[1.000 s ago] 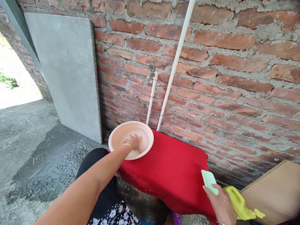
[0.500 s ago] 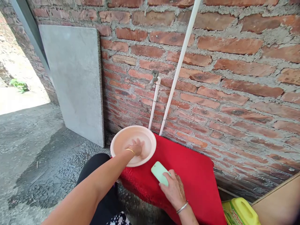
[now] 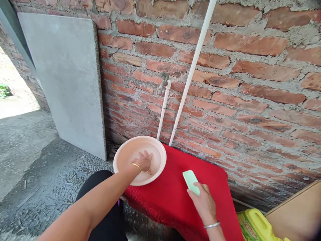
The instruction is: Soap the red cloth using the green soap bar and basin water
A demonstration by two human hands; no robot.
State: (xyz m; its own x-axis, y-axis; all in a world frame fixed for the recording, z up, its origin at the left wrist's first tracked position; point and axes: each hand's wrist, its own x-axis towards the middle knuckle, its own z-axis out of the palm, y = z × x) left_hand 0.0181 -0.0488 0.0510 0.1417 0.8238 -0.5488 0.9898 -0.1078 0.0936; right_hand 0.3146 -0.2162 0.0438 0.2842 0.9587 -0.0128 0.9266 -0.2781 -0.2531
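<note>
A mint-green flat object [image 3: 190, 179] with rounded corners is held now in the right hand [image 3: 204, 202], its grip narrowed around the lower end, thumb on one side and fingers on the other; whether the cloth is touched by it cannot be told. Over on the left, the pale pink basin [image 3: 124, 153] is seen at the end of the red-covered desk [image 3: 172, 197], and into it the left hand [image 3: 144, 163] is dipped, its grip wide, fingers spread in the water, with nothing seen held. A gold bangle [image 3: 136, 166] is worn on that wrist, a silver bracelet [image 3: 212, 225] on the other. Behind the basin, a tap [image 3: 164, 82] is carried on a short white pipe [image 3: 162, 117] before the brick wall [image 3: 250, 43]. At lower right, a yellow jug [image 3: 257, 222] is seen beside a cardboard box [image 3: 297, 209].
</note>
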